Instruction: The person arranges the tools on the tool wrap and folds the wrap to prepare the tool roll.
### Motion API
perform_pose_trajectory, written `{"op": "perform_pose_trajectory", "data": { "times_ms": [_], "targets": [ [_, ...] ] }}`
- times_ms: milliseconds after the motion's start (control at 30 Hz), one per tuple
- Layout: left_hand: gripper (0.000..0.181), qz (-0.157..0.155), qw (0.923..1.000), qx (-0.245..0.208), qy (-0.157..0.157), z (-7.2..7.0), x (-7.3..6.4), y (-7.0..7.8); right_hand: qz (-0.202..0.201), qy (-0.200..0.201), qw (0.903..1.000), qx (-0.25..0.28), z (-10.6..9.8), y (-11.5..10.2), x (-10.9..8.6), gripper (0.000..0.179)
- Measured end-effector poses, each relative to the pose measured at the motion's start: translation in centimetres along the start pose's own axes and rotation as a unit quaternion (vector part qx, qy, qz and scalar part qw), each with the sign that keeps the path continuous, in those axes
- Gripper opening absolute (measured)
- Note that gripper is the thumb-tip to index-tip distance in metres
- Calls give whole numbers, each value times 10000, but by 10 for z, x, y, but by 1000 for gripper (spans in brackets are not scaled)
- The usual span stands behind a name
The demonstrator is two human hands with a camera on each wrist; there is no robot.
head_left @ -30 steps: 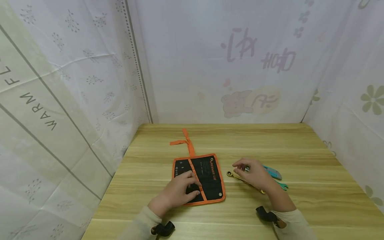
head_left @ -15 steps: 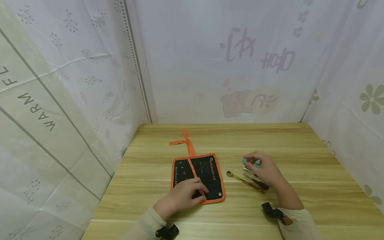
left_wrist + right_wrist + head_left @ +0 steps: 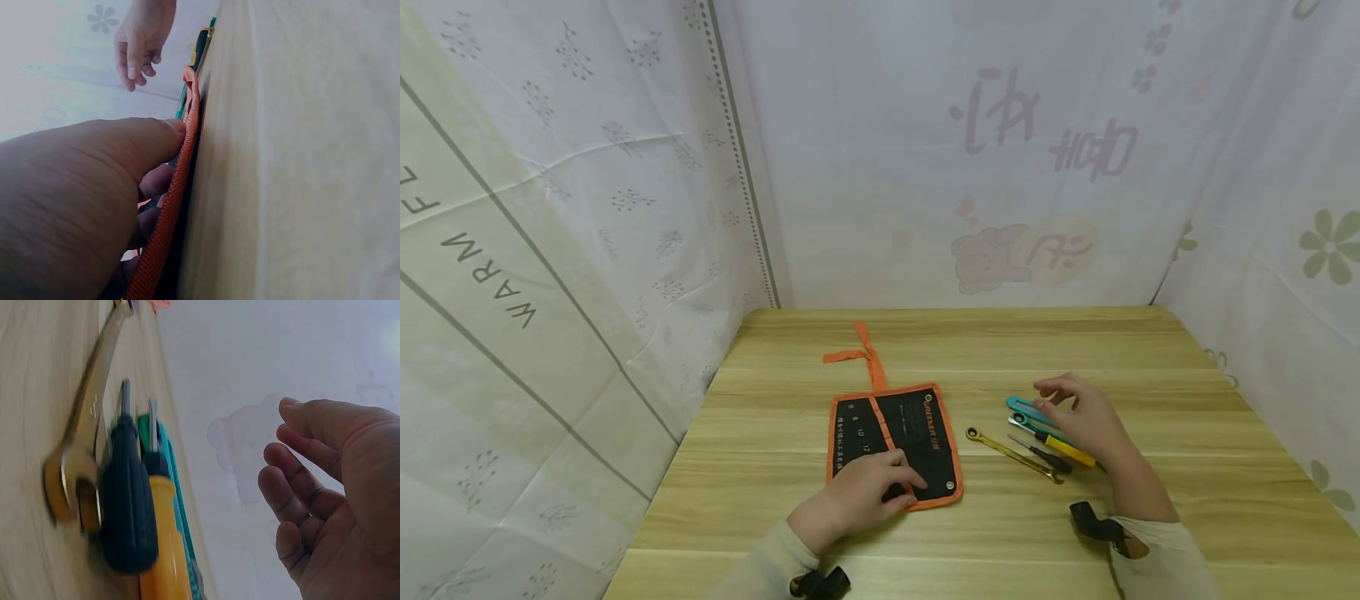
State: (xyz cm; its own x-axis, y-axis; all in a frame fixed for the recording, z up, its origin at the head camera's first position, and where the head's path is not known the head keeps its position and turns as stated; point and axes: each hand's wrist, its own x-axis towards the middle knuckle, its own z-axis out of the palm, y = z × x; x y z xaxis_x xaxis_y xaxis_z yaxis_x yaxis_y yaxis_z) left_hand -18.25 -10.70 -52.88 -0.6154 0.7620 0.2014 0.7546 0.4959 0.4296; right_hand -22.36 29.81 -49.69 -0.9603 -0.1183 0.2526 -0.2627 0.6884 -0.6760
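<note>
My left hand (image 3: 861, 496) rests on the lower part of a black tool pouch (image 3: 917, 429) with orange trim, fingers loosely bent. In the left wrist view its thumb (image 3: 156, 140) lies at the pouch's orange edge (image 3: 169, 219). My right hand (image 3: 1093, 421) hovers with nothing in it over a group of tools, fingers relaxed and apart from them in the right wrist view. A gold ratchet wrench (image 3: 1013, 452), a black-handled screwdriver (image 3: 1054, 460), a yellow-handled screwdriver (image 3: 1071, 452), a green ratchet wrench (image 3: 1036, 428) and a blue utility knife (image 3: 1022, 406) lie there, partly hidden by that hand.
Orange tie straps (image 3: 874, 367) stretch from the pouch toward the back of the wood-grain table (image 3: 955, 542). Printed curtains (image 3: 880, 167) stand behind and at both sides. A black wrist camera (image 3: 1097, 525) sits on the right wrist.
My right hand has moved right and back, uncovering both screwdrivers, the green wrench and more of the knife. My left hand has slid slightly right and nearer over the pouch.
</note>
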Motion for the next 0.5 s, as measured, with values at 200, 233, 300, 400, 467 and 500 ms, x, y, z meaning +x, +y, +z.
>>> {"op": "perform_pose_trajectory", "data": {
  "times_ms": [200, 233, 300, 400, 467, 500],
  "targets": [
    [15, 61, 10000, 35, 36, 0, -1, 0, 119, 148, 9998, -87, -10, 10, -4, 32],
    [14, 61, 10000, 31, 45, 0, -1, 0, 135, 165, 9997, -86, -11, 11, -4, 32],
    [13, 47, 10000, -3, 58, -1, -2, 0, 166, 182, 9997, -77, -13, 14, -5, 33],
    [11, 44, 9999, -82, 85, 0, -3, 0, 304, 190, 9993, -111, -16, 18, -5, 36],
    [11, 47, 9998, -141, 111, 0, -4, -2, 388, 171, 9990, -145, -17, 22, -6, 37],
    [11, 58, 9998, -163, 128, 1, -4, -2, 425, 159, 9989, -153, -18, 24, -7, 39]
  ]
}}
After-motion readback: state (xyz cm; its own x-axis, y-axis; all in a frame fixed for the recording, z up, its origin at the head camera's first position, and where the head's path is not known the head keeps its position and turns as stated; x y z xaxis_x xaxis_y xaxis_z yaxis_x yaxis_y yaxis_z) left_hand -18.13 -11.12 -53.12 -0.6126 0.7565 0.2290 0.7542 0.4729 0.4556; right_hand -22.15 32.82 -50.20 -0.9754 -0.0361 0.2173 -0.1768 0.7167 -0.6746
